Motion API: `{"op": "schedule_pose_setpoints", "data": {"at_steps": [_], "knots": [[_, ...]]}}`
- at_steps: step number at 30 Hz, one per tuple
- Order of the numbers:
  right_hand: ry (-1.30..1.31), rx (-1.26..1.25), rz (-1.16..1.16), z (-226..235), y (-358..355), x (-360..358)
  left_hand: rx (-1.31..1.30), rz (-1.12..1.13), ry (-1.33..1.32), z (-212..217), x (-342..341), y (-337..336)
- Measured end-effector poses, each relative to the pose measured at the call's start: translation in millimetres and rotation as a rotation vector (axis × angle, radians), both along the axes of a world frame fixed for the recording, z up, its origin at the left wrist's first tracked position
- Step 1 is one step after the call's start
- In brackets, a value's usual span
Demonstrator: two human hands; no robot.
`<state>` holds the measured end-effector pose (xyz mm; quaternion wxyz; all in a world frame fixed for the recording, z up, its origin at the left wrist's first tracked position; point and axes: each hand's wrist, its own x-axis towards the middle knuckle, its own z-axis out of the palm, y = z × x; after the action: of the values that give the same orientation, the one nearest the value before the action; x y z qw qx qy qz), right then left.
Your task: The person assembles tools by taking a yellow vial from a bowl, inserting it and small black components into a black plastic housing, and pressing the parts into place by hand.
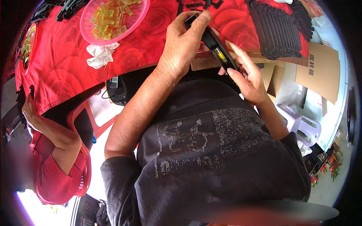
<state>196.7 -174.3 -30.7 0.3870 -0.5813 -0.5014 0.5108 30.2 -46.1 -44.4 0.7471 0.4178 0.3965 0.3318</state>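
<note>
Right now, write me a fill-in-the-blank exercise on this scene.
1. The left hand and right hand hold a long part coloured ____.
2. The crumpled tissue is coloured ____.
3. The tablecloth's printed flowers are ____.
4. The yellow pieces nearest the tissue lie in a basket coloured ____.
Missing words: black; white; roses; pink.

Printed lettering (311, 65) marks the cardboard (325, 73) and dark shirt (218, 162).

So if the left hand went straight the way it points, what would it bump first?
Probably the black parts on the red cloth, beyond the left hand and the black bar it grips; how far down they lie is unclear.
</note>
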Motion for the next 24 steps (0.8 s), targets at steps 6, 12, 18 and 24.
{"op": "schedule_pose_setpoints", "data": {"at_steps": [6, 12, 18, 24], "knots": [[-0.453, 0.309, 0.055, -12, 10, -5, -0.03, 0.066, -0.013, -15, 1, -13], [-0.508, 0.152, -0.004, -7, 20, -7, 0.098, 0.134, 0.002, -25, 5, -20], [-0.313, -0.025, 0.019, -13, 18, -3, 0.131, 0.136, 0.017, -28, 4, -23], [-0.357, -0.027, 0.03, -4, 19, -8, 0.088, 0.122, 0.045, -24, 3, -25]]}}
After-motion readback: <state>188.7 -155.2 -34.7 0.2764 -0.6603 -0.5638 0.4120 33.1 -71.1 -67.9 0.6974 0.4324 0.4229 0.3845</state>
